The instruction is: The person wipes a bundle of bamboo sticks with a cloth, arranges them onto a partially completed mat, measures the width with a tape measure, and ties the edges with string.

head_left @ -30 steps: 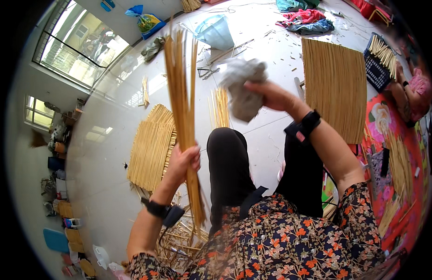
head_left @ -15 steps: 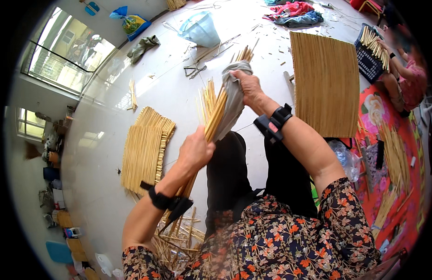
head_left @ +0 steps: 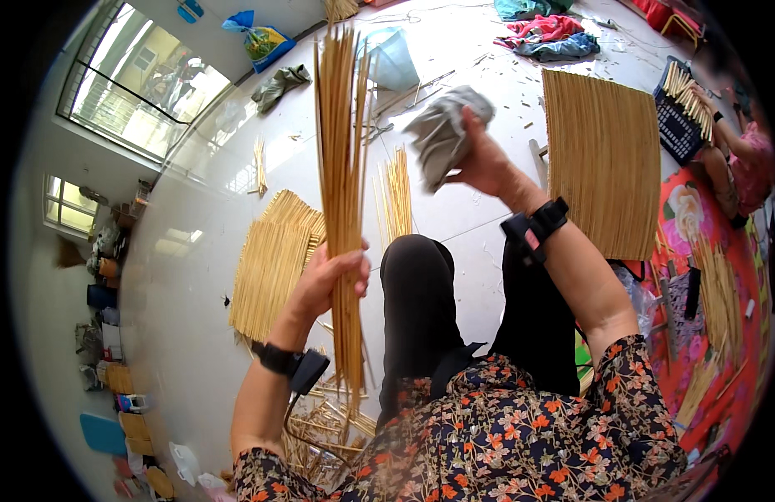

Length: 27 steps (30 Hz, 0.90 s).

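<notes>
My left hand [head_left: 333,280] is closed round a bundle of long straw-coloured stalks [head_left: 341,159], held upright over the floor left of my knees. In my right hand [head_left: 485,163] a crumpled grey cloth [head_left: 451,132] is gripped, apart from the bundle and slightly blurred. Beyond my left knee lies a smaller bunch of stalks [head_left: 396,194]. To the left of the held bundle, a stack of woven stalk mats [head_left: 270,268] rests on the floor. Loose stalks [head_left: 320,439] are scattered below my left forearm.
A large stalk mat [head_left: 603,163] stands to my right, near a red floral floor mat [head_left: 680,226]. Another person [head_left: 743,159] handles pale sticks in a dark blue basket [head_left: 678,113]. Farther off are a pale blue bin [head_left: 391,63] and a pile of clothes [head_left: 550,33].
The grey cloth was wrapped round the stalks and is now off them, in my right hand. My left hand has brought the bundle from a slant to upright, farther left.
</notes>
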Motion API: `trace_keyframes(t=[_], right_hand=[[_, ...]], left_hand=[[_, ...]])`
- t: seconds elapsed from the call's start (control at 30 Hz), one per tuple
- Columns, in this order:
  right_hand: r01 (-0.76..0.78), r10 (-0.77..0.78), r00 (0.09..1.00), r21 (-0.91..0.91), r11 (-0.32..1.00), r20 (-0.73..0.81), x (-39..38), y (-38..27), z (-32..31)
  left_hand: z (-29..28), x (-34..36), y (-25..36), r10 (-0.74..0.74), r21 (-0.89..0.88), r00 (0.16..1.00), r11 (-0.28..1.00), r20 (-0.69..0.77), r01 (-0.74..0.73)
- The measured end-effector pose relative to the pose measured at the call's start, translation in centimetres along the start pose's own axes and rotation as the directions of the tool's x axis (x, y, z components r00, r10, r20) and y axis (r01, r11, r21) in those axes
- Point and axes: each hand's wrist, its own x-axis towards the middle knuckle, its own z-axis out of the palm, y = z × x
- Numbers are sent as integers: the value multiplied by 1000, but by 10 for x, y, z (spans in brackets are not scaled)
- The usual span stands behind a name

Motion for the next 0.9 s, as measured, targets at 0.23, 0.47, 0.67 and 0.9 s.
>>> trace_keyframes(t=[0.23,0.47,0.67,0.9], right_hand=[[161,-167,986,218,963,11,0,26,56],[337,-218,892,261,905,-396,23,40,10],[524,-218,779,419,742,-588,42,11,-75],[103,-114,992,200,974,45,18,27,14]], left_hand=[[39,62,9,-257,-165,850,916,461,366],[23,-7,-20,-432,-116,791,844,433,524],[-10,-114,-22,-496,56,837,866,230,497],[-44,-83,-25,-54,121,929,987,-366,105]])
